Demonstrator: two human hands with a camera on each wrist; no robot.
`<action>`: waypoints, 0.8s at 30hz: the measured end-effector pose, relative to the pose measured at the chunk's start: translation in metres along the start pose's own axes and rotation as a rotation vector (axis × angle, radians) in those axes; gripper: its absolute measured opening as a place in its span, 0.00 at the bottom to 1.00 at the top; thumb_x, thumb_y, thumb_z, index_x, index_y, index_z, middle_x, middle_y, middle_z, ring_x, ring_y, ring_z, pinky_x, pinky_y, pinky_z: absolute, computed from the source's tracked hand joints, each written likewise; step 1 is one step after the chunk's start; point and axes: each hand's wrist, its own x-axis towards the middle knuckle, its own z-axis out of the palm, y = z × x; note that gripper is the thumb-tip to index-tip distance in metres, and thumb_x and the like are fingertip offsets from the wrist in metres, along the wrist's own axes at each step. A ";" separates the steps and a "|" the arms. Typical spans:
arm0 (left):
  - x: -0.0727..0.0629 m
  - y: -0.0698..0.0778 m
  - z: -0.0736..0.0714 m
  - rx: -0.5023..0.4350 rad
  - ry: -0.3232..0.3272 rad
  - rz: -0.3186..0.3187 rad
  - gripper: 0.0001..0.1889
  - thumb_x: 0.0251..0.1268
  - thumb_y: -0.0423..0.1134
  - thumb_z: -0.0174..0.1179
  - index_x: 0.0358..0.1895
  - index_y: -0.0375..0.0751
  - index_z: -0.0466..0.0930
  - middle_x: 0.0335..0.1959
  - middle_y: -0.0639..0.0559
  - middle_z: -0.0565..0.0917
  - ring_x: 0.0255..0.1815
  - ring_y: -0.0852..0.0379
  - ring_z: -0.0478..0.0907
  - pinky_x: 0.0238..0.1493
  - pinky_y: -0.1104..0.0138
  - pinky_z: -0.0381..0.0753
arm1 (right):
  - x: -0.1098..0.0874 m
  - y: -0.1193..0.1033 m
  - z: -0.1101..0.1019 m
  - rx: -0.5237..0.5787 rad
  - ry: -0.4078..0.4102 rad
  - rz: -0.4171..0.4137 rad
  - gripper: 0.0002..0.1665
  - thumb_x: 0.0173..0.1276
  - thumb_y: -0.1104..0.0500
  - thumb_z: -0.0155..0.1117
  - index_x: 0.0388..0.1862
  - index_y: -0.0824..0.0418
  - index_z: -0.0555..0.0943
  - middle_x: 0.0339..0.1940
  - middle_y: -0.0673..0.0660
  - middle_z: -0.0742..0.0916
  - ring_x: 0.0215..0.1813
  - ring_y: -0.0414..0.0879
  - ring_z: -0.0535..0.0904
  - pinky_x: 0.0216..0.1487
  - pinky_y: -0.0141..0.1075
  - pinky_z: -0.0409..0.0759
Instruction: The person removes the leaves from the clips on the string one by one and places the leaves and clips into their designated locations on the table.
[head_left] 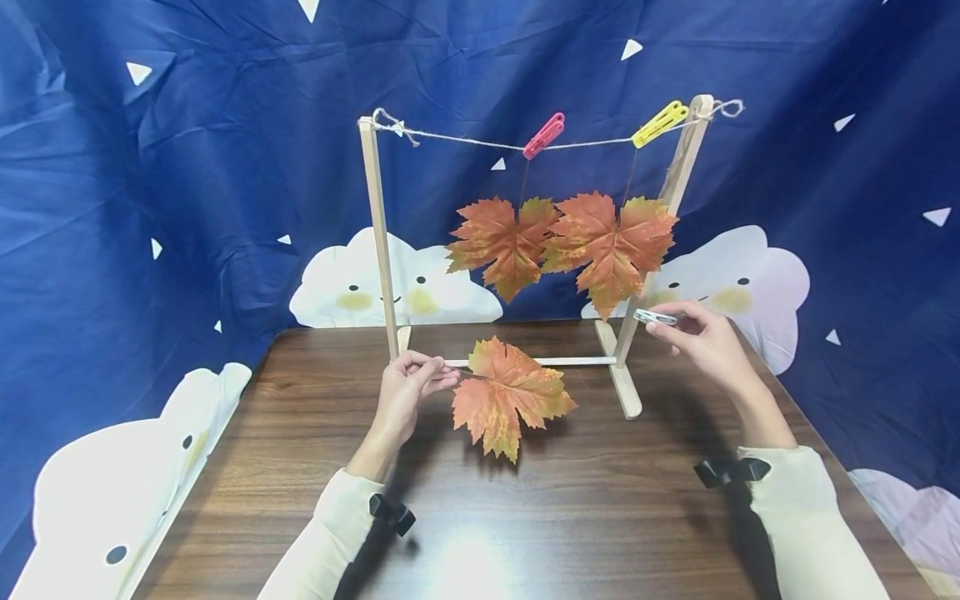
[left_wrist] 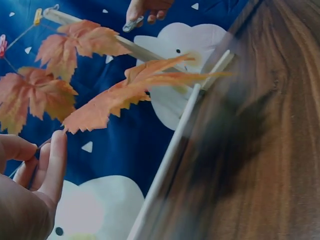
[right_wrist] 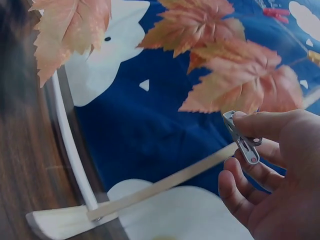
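Observation:
My left hand (head_left: 408, 392) pinches the thin stem of an orange maple leaf (head_left: 510, 396), which is held up over the table with its blade pointing right. In the left wrist view the stem runs between thumb and fingers (left_wrist: 59, 155). My right hand (head_left: 705, 337) grips a grey clothespin (head_left: 655, 317) near the right post; in the right wrist view the clothespin (right_wrist: 242, 140) lies between thumb and fingertips. Two more maple leaves hang by their stems from a string (head_left: 465, 140), one under a pink clothespin (head_left: 543, 136), the other under a yellow clothespin (head_left: 660, 124).
The string is tied between a left wooden post (head_left: 381, 242) and a right wooden post (head_left: 686, 158). A white rod (head_left: 577, 361) joins them low down, above wooden feet (head_left: 622, 379) on the brown table (head_left: 585, 517). Behind hangs a blue cloth (head_left: 225, 125) with clouds and triangles.

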 end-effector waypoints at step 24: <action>-0.003 -0.045 -0.018 0.011 0.030 -0.117 0.09 0.74 0.20 0.55 0.34 0.36 0.73 0.32 0.41 0.89 0.35 0.50 0.93 0.48 0.59 0.92 | 0.002 0.082 0.008 0.024 -0.001 0.236 0.28 0.74 0.54 0.73 0.63 0.72 0.79 0.31 0.32 0.83 0.26 0.37 0.79 0.30 0.30 0.83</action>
